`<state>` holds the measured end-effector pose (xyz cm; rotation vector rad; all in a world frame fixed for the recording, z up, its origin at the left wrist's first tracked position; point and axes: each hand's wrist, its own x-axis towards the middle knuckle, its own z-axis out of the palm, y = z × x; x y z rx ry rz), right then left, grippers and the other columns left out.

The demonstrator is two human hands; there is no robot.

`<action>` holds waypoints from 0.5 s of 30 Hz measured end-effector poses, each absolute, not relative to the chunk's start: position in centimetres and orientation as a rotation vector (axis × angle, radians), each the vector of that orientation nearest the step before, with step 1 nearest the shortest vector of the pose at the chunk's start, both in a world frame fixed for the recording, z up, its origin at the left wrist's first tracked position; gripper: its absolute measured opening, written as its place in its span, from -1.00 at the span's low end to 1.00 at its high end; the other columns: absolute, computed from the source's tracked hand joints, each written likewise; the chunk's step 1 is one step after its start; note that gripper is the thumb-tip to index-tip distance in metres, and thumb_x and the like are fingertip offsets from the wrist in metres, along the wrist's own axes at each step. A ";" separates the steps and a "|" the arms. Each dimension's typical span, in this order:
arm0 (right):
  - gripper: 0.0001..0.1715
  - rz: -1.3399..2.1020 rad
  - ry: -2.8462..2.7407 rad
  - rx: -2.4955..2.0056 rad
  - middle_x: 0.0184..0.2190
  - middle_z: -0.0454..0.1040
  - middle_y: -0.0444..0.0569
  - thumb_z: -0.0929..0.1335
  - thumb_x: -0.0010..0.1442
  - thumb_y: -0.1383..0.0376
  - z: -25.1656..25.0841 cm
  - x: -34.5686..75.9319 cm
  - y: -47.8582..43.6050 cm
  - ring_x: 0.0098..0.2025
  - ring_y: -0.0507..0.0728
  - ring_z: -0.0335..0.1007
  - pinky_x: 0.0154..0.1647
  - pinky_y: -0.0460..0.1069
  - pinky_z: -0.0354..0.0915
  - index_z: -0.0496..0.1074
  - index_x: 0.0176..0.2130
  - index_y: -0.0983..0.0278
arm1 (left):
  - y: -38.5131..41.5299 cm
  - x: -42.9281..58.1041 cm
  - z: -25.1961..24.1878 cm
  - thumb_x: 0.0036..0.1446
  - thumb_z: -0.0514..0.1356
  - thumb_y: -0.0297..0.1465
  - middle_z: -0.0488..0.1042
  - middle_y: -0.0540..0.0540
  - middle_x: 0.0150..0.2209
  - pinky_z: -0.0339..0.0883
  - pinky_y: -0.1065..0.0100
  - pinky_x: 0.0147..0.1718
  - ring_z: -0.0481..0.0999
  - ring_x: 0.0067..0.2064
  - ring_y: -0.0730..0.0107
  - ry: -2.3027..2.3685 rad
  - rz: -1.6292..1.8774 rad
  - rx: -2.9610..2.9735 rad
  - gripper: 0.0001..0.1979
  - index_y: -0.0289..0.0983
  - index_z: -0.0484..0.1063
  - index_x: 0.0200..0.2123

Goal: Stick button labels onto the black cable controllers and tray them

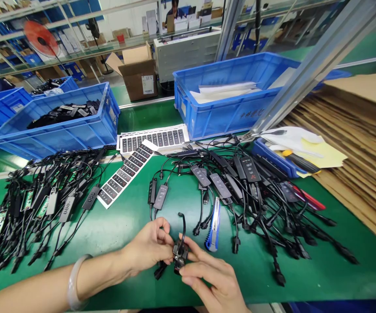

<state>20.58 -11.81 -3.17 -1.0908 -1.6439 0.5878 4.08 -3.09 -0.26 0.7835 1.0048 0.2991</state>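
Low in the middle of the view, my left hand [149,245] and my right hand [210,271] meet at a black cable connector [179,255]. Both hands pinch it between thumb and fingers, and a short black cable end sticks up from it. Part of the connector is hidden by my fingers. Just beyond my left hand lie two small black control boxes, one a cabled controller [161,196] with a printed face. A blue utility knife [213,228] rests right of my hands. Strips of black button labels [123,175] lie farther back on the green table [110,243].
Open-cased cable controllers [49,202] are heaped at left, labelled ones [236,174] at right. Behind stand a blue bin [64,139] of black parts and a blue bin [220,117] with white sheets. Stacked cardboard [354,174] and a metal post [288,82] border the right side.
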 end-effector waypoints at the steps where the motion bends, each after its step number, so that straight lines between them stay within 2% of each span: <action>1: -0.82 0.600 -1.627 -1.091 -0.07 0.60 0.13 0.36 0.25 0.38 -3.3 20.6 -11.9 -0.03 0.23 0.54 -0.18 -0.15 0.50 0.56 -0.36 0.25 | -3.1 4.1 -0.3 -0.32 0.27 -0.57 0.38 0.20 -0.63 0.23 0.51 -0.57 0.29 -0.64 0.64 0.999 0.299 0.792 -0.61 -0.21 0.15 -0.42; 9: -0.87 0.767 -1.489 -1.058 -0.04 0.58 0.13 0.40 0.21 0.36 -4.0 20.5 -12.0 -0.02 0.26 0.53 -0.11 -0.09 0.49 0.58 -0.35 0.24 | -1.9 3.6 -0.3 -0.34 0.24 -0.60 0.36 0.17 -0.65 0.08 0.52 -0.62 0.29 -0.62 0.59 0.908 0.166 0.880 -0.66 -0.22 0.23 -0.44; 12: -0.89 0.806 -1.429 -1.077 -0.01 0.55 0.15 0.41 0.20 0.37 -4.3 20.8 -12.1 -0.04 0.27 0.55 -0.09 -0.04 0.49 0.58 -0.35 0.24 | -1.5 3.2 0.0 -0.30 0.26 -0.56 0.41 0.12 -0.66 0.12 0.51 -0.60 0.34 -0.60 0.56 0.902 0.114 0.880 -0.71 -0.24 0.27 -0.44; 15: -0.89 0.837 -1.403 -1.089 -0.05 0.58 0.13 0.41 0.20 0.36 -4.4 21.1 -12.3 -0.05 0.27 0.56 -0.12 -0.04 0.51 0.58 -0.35 0.24 | -1.6 2.9 0.2 -0.23 0.34 -0.51 0.54 -0.01 -0.56 0.23 0.48 -0.53 0.42 -0.56 0.53 0.909 0.120 0.851 -0.71 -0.27 0.29 -0.43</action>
